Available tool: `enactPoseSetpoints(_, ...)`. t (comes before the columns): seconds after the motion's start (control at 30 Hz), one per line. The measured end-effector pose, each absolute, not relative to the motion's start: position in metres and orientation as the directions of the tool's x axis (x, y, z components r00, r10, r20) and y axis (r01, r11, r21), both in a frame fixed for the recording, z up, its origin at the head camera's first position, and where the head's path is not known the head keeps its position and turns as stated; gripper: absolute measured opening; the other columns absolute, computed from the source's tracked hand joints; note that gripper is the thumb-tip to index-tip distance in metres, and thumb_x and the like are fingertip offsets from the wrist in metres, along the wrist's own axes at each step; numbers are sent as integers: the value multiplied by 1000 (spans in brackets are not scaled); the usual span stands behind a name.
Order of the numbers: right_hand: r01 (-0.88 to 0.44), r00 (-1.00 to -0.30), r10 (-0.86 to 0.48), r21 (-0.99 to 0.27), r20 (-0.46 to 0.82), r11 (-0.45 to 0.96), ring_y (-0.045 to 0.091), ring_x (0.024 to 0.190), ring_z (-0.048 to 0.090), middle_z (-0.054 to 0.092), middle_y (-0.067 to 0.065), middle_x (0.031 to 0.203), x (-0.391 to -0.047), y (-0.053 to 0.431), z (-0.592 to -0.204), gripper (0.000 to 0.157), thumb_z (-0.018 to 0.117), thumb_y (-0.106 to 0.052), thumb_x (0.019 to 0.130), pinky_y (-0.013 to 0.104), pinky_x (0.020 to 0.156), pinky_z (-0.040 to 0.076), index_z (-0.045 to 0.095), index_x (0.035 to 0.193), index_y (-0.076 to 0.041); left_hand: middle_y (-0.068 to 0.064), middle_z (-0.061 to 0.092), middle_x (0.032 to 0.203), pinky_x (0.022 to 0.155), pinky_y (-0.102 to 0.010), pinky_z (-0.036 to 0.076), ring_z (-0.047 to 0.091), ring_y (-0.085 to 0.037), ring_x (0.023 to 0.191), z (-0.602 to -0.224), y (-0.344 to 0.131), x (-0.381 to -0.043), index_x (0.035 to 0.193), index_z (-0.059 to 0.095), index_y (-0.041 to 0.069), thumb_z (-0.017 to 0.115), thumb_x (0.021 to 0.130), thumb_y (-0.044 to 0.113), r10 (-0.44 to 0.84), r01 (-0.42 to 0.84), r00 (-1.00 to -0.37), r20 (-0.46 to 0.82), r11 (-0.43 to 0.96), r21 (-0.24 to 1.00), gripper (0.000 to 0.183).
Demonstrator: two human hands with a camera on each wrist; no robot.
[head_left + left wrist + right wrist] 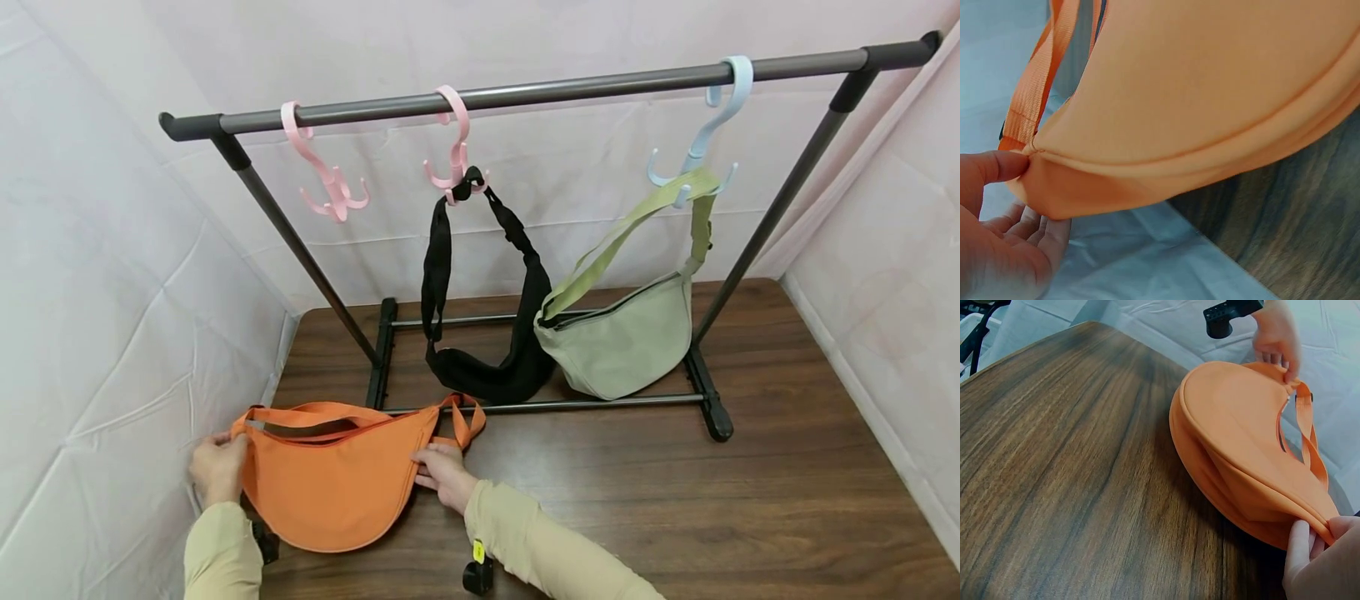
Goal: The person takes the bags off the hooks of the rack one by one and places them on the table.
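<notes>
An orange crescent-shaped shoulder bag is at the table's front left, its zip along the top edge and its strap looped at the right end. My left hand pinches the bag's left corner; in the left wrist view the thumb lies by the strap seam, with fingers beneath the fabric. At the opposite end, my right hand grips the side edge between thumb and fingers, as the right wrist view also shows. Part of the strap is hidden behind the bag.
Behind stands a dark metal rack. From it hang a bare pink hook, another pink hook bearing a black bag, and a blue hook bearing a pale green bag. White cloth walls surround the wooden table.
</notes>
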State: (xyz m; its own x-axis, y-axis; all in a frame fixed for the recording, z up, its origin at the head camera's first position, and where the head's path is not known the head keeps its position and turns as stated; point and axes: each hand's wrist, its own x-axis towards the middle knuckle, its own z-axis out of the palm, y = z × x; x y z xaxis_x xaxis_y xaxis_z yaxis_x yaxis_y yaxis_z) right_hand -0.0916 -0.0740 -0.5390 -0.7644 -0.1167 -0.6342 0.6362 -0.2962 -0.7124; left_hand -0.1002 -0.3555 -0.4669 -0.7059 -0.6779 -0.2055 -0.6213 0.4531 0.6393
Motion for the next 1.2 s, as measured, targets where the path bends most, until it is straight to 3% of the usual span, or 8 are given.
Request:
enactPoseSetpoints(0.13, 644, -759, -105, -715, -643, -273, 11, 67, 56, 58, 1, 77, -94, -76, -541, 8, 61, 0, 81, 34, 74, 54, 57, 80, -7, -32, 50, 117, 86, -54, 40, 48, -47, 102, -475, -356, -101, 116, 54, -8, 43, 85, 24, -669, -633, -718, -192, 512, 581, 46)
enactPoseSetpoints(0.33, 618, -781, -108, -739, -615, -268, 13, 67, 60, 62, 8, 83, -100, -78, -559, 10, 66, -4, 79, 32, 68, 55, 58, 75, -9, -31, 50, 117, 86, -55, 39, 46, -48, 104, -485, -357, -105, 116, 53, -8, 41, 86, 28, -667, -659, -714, -213, 538, 526, 47)
enactPoseSetpoints(0.57, 645, -760, -107, -723, -641, -248, 10, 65, 57, 58, 2, 76, -95, -76, -543, 10, 60, -1, 81, 33, 73, 55, 56, 76, -8, -33, 52, 112, 80, -55, 41, 49, -49, 100, -495, -357, -108, 109, 56, -6, 42, 87, 31, -671, -660, -715, -194, 556, 506, 45)
enactPoseSetpoints(0.77, 675, -735, -142, -696, -663, -243, 10, 66, 57, 56, -1, 73, -94, -75, -543, 4, 60, -2, 82, 37, 79, 53, 59, 85, -5, -39, 50, 108, 80, -56, 39, 48, -52, 98, -502, -359, -106, 100, 55, -12, 41, 87, 31, -681, -670, -710, -178, 576, 469, 46)
enactPoseSetpoints(1.0, 683, -729, -136, -696, -671, -224, 10, 65, 56, 55, 0, 76, -93, -74, -542, 13, 61, -3, 82, 35, 77, 54, 57, 94, -4, -36, 51, 109, 82, -56, 38, 47, -51, 100, -503, -360, -105, 103, 55, -8, 41, 85, 26, -686, -670, -707, -170, 574, 471, 41)
enactPoseSetpoints(1.2, 692, -721, -173, -691, -671, -209, 11, 69, 58, 58, 1, 80, -92, -70, -539, 9, 61, -6, 83, 35, 78, 54, 59, 92, -4, -35, 52, 107, 79, -56, 38, 48, -51, 97, -499, -359, -106, 102, 57, -8, 41, 84, 24, -675, -646, -724, -146, 588, 487, 39)
